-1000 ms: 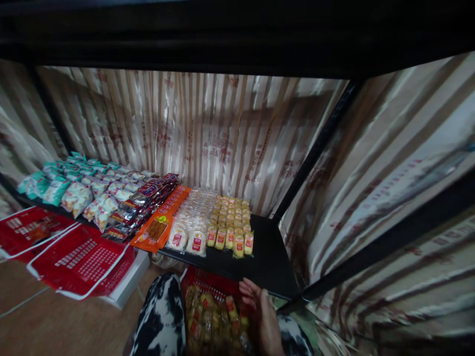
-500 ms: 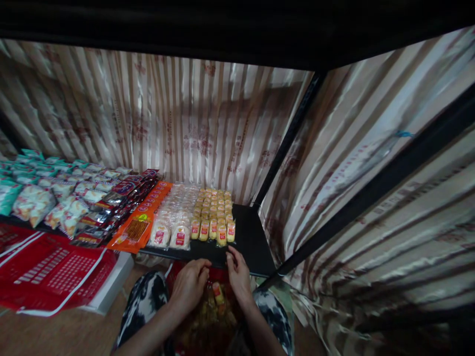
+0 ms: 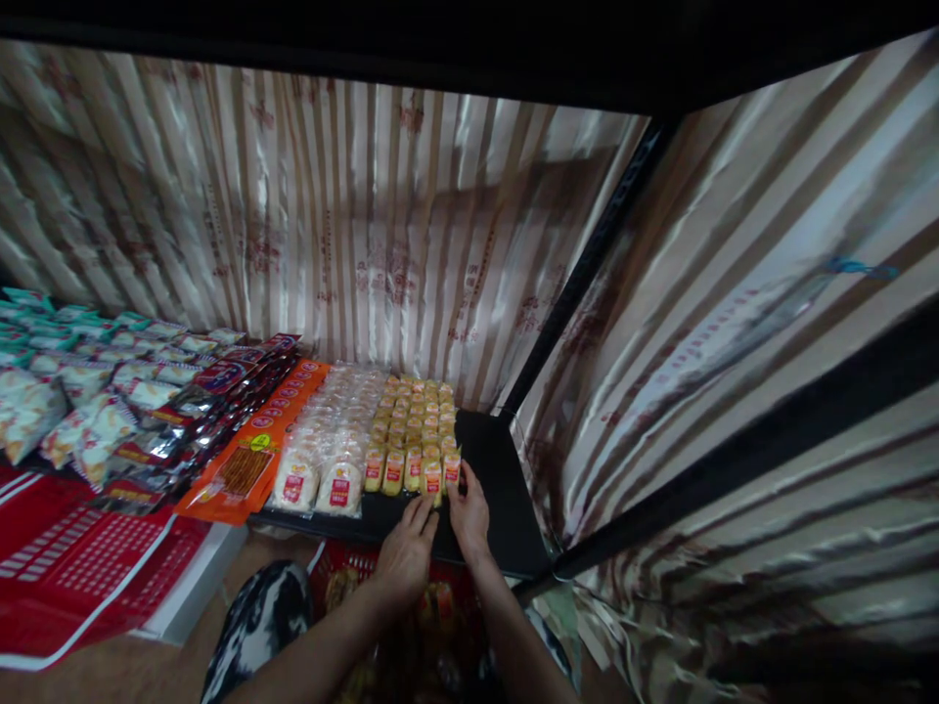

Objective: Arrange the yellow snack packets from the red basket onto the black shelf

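Yellow packets [image 3: 415,430] lie in tidy rows on the black shelf [image 3: 503,489], running from the striped cloth [image 3: 367,244] at the back almost to the front edge. Your right hand [image 3: 469,513] is at the near right corner of that block, with its fingertips closed on the front packet [image 3: 451,469], which stands at the end of the nearest row. Your left hand [image 3: 407,557] lies just beside it, fingers stretched forward and loosely spread, the tips at the shelf's front edge below the same row. It seems to hold nothing.

Judging by the rows, most of the laying out looks done: several columns are filled and the block reaches the front. A bare strip of shelf remains to the right of the packets.

Below the shelf edge, between your knees, sits a red basket [image 3: 334,567]. More yellow packets of the same kind lie loose in it, partly hidden by your forearms, so you cannot count them. It is dim there, but the basket is clearly not emptied.

To the left of the yellow block, touching it, lie white packets [image 3: 323,460] in their own rows, then a strip of orange packets [image 3: 253,460], then dark packets [image 3: 212,391], and pale packets [image 3: 80,411] farther left. Flat red trays [image 3: 88,567] rest on the floor below that end of the shelf.
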`<state>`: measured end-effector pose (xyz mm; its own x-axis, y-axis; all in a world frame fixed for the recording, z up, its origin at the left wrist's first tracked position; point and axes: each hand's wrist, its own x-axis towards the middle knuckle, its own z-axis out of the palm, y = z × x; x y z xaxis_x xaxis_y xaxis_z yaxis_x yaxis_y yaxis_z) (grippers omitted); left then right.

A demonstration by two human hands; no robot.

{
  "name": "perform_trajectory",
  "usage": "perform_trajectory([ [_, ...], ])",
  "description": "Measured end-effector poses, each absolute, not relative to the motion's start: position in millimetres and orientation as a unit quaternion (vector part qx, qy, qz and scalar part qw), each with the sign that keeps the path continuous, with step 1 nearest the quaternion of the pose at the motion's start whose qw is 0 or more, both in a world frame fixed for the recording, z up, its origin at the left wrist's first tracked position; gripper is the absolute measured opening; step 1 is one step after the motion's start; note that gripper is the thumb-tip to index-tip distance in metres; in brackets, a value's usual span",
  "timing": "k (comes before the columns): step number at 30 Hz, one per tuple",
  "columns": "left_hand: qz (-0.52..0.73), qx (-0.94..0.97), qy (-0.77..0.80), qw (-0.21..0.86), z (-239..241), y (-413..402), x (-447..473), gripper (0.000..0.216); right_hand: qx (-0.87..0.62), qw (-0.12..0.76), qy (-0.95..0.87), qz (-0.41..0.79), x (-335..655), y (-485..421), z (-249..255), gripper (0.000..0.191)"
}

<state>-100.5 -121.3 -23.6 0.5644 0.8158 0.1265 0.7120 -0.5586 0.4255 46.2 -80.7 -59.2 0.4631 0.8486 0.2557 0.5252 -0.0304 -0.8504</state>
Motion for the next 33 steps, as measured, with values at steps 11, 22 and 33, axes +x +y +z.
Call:
perform_trajectory([
  [11,0.241,0.839,0.480,0.091,-53.7,-110.6,-109.0,0.056,-0.709,0.482,-0.489,0.162,37.9,-85.4,-54.9,0.061],
  [22,0.249,0.836,0.480,0.094,-52.7,-85.1,-103.9,0.057,-0.702,0.467,-0.514,0.157,34.3,-85.2,-48.5,0.065],
  [33,0.231,0.834,0.498,0.063,-57.7,-75.1,-94.4,0.055,-0.699,0.469,-0.520,0.146,36.3,-83.3,-54.6,0.064],
])
